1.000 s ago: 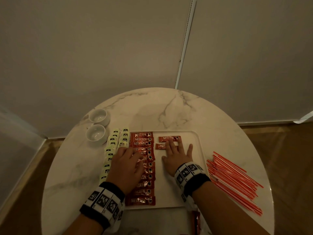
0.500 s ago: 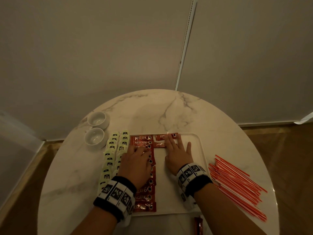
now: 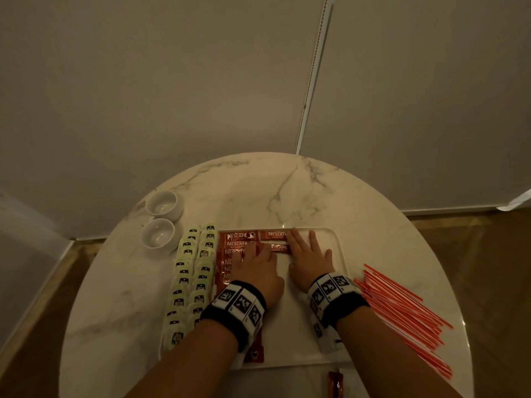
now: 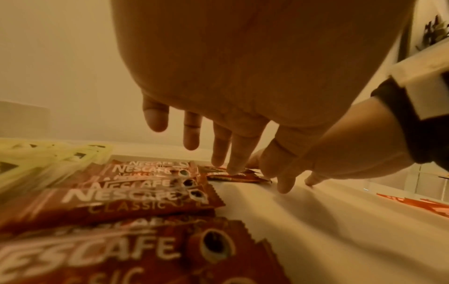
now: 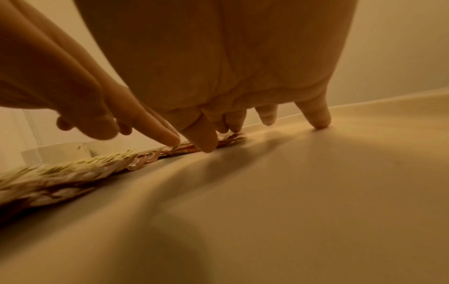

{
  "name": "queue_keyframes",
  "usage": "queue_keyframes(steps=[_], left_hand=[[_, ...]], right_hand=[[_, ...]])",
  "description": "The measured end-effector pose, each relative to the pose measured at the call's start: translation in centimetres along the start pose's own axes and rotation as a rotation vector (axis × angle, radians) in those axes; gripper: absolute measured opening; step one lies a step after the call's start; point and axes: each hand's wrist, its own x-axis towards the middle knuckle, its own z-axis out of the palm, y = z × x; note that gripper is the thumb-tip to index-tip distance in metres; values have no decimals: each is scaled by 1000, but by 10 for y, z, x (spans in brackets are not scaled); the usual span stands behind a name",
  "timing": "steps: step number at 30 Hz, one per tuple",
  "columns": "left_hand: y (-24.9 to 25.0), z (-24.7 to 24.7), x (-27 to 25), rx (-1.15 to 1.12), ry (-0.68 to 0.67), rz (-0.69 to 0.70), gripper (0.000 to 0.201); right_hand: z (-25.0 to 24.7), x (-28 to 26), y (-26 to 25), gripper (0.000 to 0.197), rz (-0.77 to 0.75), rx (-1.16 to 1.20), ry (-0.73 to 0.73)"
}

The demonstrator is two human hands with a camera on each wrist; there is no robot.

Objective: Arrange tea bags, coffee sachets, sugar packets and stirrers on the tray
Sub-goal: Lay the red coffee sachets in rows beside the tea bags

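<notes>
Head view: a white tray (image 3: 336, 245) lies on a round marble table (image 3: 258, 191). A column of red coffee sachets (image 3: 237, 243) runs down the tray's left part, with two rows of pale green tea bags (image 3: 198, 271) just left of it. Two more sachets (image 3: 274, 241) lie side by side at the far edge, right of the column. The left hand (image 3: 254, 270) lies flat over the column, fingers straight, tips touching the nearer of the two. The right hand (image 3: 309, 258) lies flat on the tray, fingers spread, its fingertips on the right ends of the two. Red stirrers (image 3: 402, 311) lie in a loose pile on the table right of the tray. Two white cups (image 3: 161, 222) stand far left. One sachet (image 3: 335, 383) lies on the table near the tray's near edge.

Left wrist view: the left fingers (image 4: 239, 151) reach straight down onto a sachet; stacked sachets (image 4: 136, 198) fill the near left.

Right wrist view: right fingers (image 5: 206, 134) straight, tips pressing the sachets' ends; the little finger (image 5: 316, 115) touches bare tray.
</notes>
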Motion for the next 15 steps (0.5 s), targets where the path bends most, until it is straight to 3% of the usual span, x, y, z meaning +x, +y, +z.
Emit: queue_keyframes(steps=[8,15], left_hand=[[4,2,12,-18,-9,-32,58],[6,5,15,-35,-6,-37,62]], right_hand=[[1,1,-4,74,15,-22,-32],[1,2,-5,78,35,24,28]])
